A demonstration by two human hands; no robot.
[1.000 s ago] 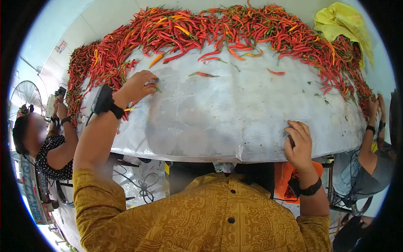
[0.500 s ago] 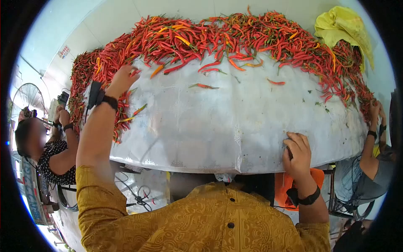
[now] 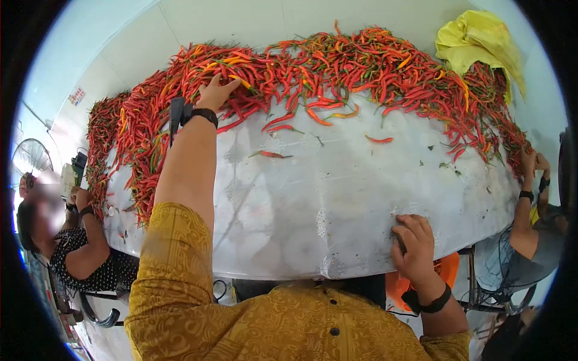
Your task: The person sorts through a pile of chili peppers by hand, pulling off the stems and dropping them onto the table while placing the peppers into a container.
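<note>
My left hand (image 3: 217,94) reaches far out over the heaped red chilies (image 3: 180,90), its fingers spread and touching the top of the pile beside an orange chili (image 3: 241,80). Near the table's front edge, my right hand (image 3: 415,248) rests on the pale sheet-covered table (image 3: 289,216) with its fingers curled toward the thumb. A dark patch shows between thumb and fingers; what it is, if anything is held, I cannot make out. Between the hands lie a few loose chilies, among them a single red chili (image 3: 379,139) and another red chili (image 3: 271,154).
A yellow sack (image 3: 481,39) lies on the pile at the back right. An orange container (image 3: 445,271) stands below the table edge by my right wrist. One person (image 3: 84,240) sits at the left end, another person (image 3: 530,240) at the right, hands at the chilies.
My left hand has moved right and deeper into the chili pile, its fingers now spread over it. The right hand stays by the front edge. The whole view has shifted slightly.
</note>
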